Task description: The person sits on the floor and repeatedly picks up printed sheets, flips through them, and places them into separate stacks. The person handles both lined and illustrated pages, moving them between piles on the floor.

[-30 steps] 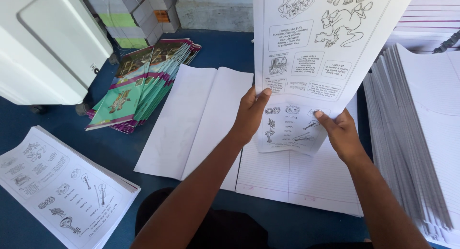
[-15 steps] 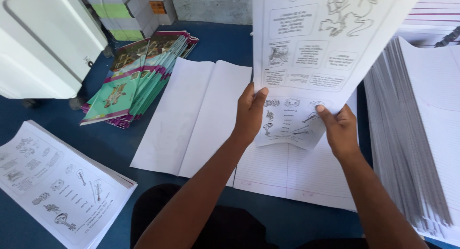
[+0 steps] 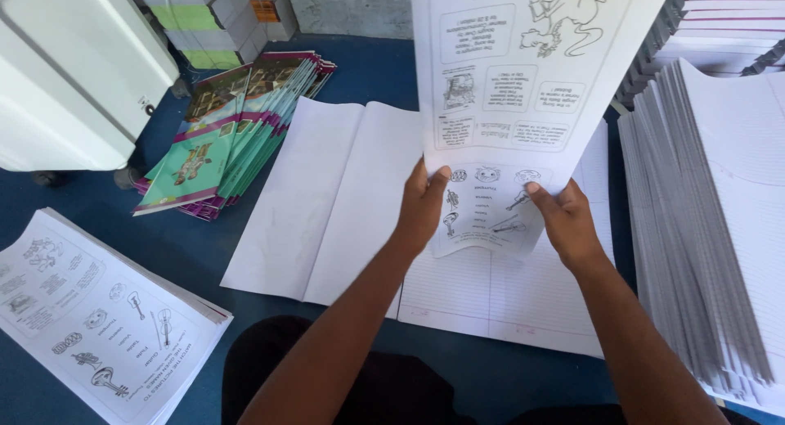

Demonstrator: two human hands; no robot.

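Your left hand [image 3: 421, 212] pinches the bottom edge of the printed sheet [image 3: 523, 89], thumb on the front face, the other fingers closed behind the paper. Your right hand [image 3: 566, 222] does the same at the sheet's lower right corner, thumb [image 3: 541, 197] on front, the rest hidden behind. Both grips closed on that one sheet, nothing else held.

Change over the last second: the sheet has risen. Its top now runs out of frame at 12 o'clock, and the cartoon drawings sit higher than they did. Its bottom edge curls a little between your hands. Your hands have barely moved, so it reads as a lift or tilt toward your face, and the sheet is in the air, not laid down.

Outward from there: right under your hands, at 6 o'clock of the sheet, lie the open blank pages [image 3: 343, 204], spread flat on the blue counter [image 3: 155, 229], with lined paper toward the 5 o'clock side. At 3 o'clock a tall fanned stack of white paper [image 3: 719, 229]. At 9 to 10 o'clock a slanted pile of green and purple booklets [image 3: 221, 139]. At 8 o'clock a stack of printed worksheets [image 3: 90, 319], same kind of drawings. At 10 o'clock, top corner, a white cabinet [image 3: 65, 73].
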